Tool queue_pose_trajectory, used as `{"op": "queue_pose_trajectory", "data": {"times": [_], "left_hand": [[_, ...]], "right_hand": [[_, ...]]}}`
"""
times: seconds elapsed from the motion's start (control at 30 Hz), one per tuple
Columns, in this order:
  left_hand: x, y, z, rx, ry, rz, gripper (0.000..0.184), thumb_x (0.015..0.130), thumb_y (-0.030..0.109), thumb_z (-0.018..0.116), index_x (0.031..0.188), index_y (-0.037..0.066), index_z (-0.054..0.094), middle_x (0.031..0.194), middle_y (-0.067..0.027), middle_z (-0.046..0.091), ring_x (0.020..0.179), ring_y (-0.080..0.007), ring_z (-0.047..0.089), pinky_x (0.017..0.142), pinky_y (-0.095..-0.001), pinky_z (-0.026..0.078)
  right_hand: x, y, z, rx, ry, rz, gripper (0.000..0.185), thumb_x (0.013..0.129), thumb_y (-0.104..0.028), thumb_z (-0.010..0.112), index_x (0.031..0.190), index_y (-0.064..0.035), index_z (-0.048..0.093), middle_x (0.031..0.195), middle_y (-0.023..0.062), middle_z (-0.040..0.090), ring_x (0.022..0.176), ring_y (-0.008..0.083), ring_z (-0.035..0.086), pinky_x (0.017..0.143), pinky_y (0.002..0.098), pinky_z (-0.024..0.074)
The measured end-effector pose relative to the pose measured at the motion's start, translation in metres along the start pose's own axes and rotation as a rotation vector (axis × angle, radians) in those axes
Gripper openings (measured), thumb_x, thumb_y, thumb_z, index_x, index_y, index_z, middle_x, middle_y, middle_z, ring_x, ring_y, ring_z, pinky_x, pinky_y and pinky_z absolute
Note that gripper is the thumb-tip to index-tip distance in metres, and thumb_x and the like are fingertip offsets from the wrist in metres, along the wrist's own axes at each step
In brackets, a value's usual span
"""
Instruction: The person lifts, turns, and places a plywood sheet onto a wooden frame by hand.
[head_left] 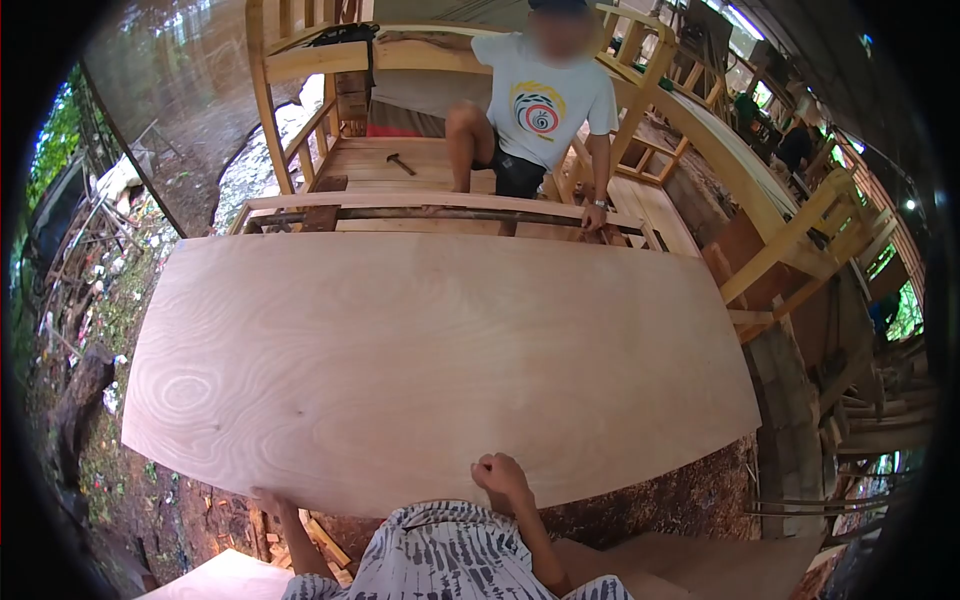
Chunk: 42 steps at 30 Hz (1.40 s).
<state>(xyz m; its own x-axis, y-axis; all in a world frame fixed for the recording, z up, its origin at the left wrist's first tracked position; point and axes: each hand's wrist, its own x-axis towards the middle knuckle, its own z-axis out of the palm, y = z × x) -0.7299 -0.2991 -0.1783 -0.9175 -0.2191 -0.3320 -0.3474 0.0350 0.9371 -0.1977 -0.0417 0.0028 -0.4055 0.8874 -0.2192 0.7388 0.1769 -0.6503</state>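
A wide sheet of plywood (450, 350) with swirling grain lies flat in front of my body. At its near left edge is my left hand (270, 503), with the fingers curled over the rim. My right hand (500, 473) is closed above the near edge, right of the middle. Whatever it may hold is hidden inside the fingers. Beyond the far edge runs a wooden frame (400, 203) with a dark metal bar clamp (430, 214) along it. A co-worker's hand (594, 216) rests on that frame.
A co-worker (545, 110) kneels on planks behind the frame. A hammer (401, 163) lies on those planks. Wooden furniture frames (780, 235) stand at the right. Wood scraps (325, 540) and another board (225, 578) are low at the left. Littered ground (110, 290) stretches along the left side.
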Motion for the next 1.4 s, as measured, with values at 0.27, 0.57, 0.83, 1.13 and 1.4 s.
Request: {"op": "queue_pose_trajectory", "data": {"times": [0.27,0.57,0.83,1.13,1.4], "left_hand": [[-0.001,-0.002,-0.002,-0.021,-0.048,0.037,0.071,0.107,0.046,0.042,0.147,-0.012,0.040,0.146,-0.0286,0.052,0.126,-0.0420,0.056,0.107,-0.0471,0.046],[-0.030,0.019,0.006,-0.019,0.072,0.044,0.081,0.103,0.057,0.046,0.136,-0.017,0.051,0.134,-0.0317,0.060,0.115,-0.0431,0.062,0.098,-0.0496,0.052],[-0.011,0.014,0.002,0.087,0.083,0.029,0.079,0.104,0.056,0.044,0.142,-0.014,0.045,0.141,-0.0320,0.054,0.121,-0.0446,0.058,0.103,-0.0498,0.049],[-0.034,0.023,0.009,0.034,0.151,0.077,0.073,0.106,0.048,0.043,0.146,-0.012,0.041,0.146,-0.0311,0.050,0.125,-0.0442,0.057,0.106,-0.0483,0.048],[0.016,-0.015,-0.001,0.144,-0.077,0.104,0.068,0.107,0.046,0.040,0.144,-0.011,0.045,0.145,-0.0313,0.052,0.124,-0.0438,0.058,0.104,-0.0484,0.048]], "right_hand": [[0.000,-0.001,0.001,-0.017,-0.010,0.011,0.036,0.088,-0.039,0.065,0.083,-0.0042,0.074,0.077,0.0241,0.067,0.075,0.0427,0.067,0.069,0.0495,0.0529],[0.000,-0.003,0.000,-0.016,0.008,-0.002,0.036,0.089,-0.038,0.065,0.081,-0.0044,0.073,0.076,0.0238,0.067,0.074,0.0417,0.066,0.067,0.0485,0.0524],[0.003,-0.013,-0.002,0.178,-0.165,-0.029,0.028,0.092,-0.032,0.065,0.088,-0.0049,0.072,0.080,0.0187,0.069,0.076,0.0356,0.068,0.070,0.0424,0.0529],[0.011,0.002,0.005,0.074,-0.224,0.021,0.028,0.092,-0.034,0.065,0.097,-0.0073,0.073,0.092,0.0180,0.072,0.086,0.0324,0.070,0.077,0.0395,0.0536],[0.018,-0.021,-0.004,0.184,-0.098,-0.036,0.032,0.093,-0.039,0.064,0.101,-0.0098,0.075,0.086,0.0176,0.072,0.079,0.0317,0.071,0.073,0.0402,0.0545]]}}
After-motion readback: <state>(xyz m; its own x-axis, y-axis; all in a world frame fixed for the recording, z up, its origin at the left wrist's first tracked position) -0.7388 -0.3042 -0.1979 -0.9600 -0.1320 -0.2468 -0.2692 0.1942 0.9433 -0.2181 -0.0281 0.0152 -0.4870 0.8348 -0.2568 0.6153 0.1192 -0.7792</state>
